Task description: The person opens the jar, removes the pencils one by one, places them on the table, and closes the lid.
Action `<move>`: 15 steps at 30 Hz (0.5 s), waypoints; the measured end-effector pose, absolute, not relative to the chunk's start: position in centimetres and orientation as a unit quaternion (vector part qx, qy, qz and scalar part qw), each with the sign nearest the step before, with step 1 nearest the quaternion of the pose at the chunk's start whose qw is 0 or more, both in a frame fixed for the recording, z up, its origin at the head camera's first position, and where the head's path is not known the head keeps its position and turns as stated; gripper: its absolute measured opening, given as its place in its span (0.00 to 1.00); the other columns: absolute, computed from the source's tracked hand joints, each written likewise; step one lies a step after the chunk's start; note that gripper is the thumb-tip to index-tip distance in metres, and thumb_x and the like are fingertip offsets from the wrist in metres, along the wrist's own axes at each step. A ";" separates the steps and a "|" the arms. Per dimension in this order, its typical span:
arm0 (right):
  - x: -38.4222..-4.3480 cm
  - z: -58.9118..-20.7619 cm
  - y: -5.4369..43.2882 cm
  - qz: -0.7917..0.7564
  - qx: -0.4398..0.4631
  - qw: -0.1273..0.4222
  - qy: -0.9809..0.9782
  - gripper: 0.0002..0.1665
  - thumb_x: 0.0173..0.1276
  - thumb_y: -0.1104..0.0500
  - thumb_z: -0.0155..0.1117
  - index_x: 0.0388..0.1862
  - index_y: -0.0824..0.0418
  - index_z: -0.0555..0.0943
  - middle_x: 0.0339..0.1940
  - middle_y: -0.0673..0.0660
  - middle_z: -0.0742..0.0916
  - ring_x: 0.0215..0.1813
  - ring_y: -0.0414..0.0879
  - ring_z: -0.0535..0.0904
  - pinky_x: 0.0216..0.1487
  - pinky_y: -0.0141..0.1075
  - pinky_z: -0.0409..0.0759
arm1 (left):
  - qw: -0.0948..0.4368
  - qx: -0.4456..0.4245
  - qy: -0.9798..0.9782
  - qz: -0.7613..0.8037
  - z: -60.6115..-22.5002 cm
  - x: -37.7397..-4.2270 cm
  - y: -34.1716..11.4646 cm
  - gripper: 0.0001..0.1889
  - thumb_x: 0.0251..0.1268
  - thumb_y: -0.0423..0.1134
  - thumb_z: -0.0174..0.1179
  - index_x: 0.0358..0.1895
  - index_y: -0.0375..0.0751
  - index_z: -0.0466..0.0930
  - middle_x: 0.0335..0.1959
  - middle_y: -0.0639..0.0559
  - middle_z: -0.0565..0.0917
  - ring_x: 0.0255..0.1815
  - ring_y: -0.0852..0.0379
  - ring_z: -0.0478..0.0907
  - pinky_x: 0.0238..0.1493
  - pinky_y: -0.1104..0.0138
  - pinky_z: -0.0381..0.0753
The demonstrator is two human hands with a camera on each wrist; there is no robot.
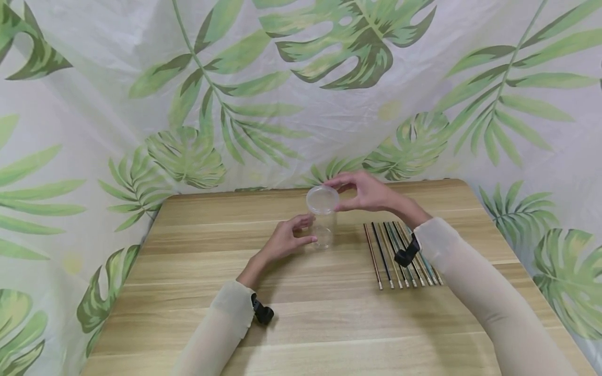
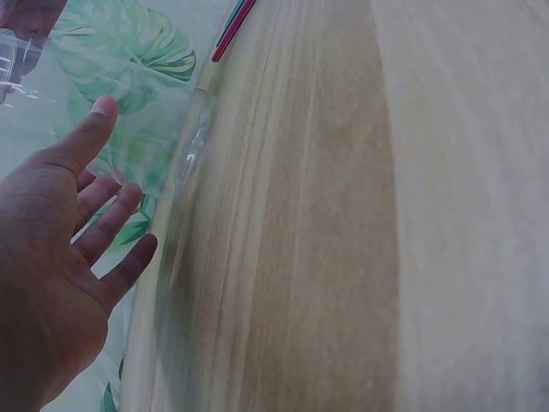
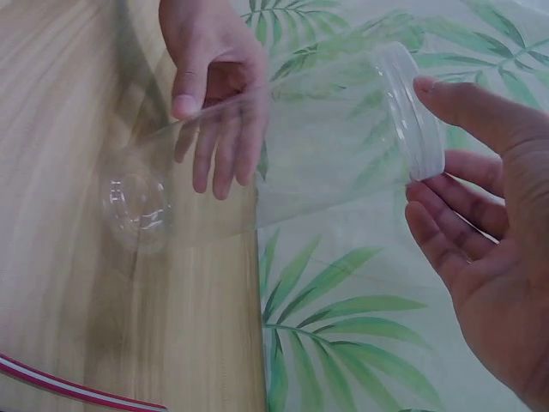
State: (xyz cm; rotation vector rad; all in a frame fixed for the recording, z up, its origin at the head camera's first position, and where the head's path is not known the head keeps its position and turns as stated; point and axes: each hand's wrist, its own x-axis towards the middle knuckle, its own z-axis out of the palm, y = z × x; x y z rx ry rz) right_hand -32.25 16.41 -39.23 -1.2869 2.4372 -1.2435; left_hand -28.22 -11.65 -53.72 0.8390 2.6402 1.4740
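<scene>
A tall clear plastic jar point(image 1: 323, 228) with a round translucent lid point(image 1: 322, 200) stands upright near the back of the table. My right hand point(image 1: 364, 191) grips the lid's rim; in the right wrist view the thumb is on one side of the lid point(image 3: 413, 120) and fingers are on the other. Beside the jar's lower left is my left hand point(image 1: 286, 240), its fingers spread and loosely extended. The left wrist view has that hand point(image 2: 73, 215) next to the see-through wall of the jar point(image 2: 159, 129); whether it touches the wall I cannot tell.
Several slim pencil-like sticks point(image 1: 392, 256), dark, golden and teal with pale ends, lie side by side right of the jar, partly under my right forearm. The wooden table point(image 1: 197, 292) ends at a leaf-patterned cloth point(image 1: 263, 104) behind.
</scene>
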 end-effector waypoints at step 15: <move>-30.5 -40.2 15.4 -0.403 -0.376 -0.030 0.834 0.39 0.52 0.56 0.90 0.61 0.68 0.84 0.51 0.59 0.89 0.51 0.50 0.86 0.59 0.47 0.88 | 0.003 0.265 0.841 0.471 -53.6 -28.2 -11.6 0.34 0.65 0.41 0.77 0.71 0.33 0.76 0.67 0.40 0.84 0.66 0.44 0.83 0.69 0.53 0.82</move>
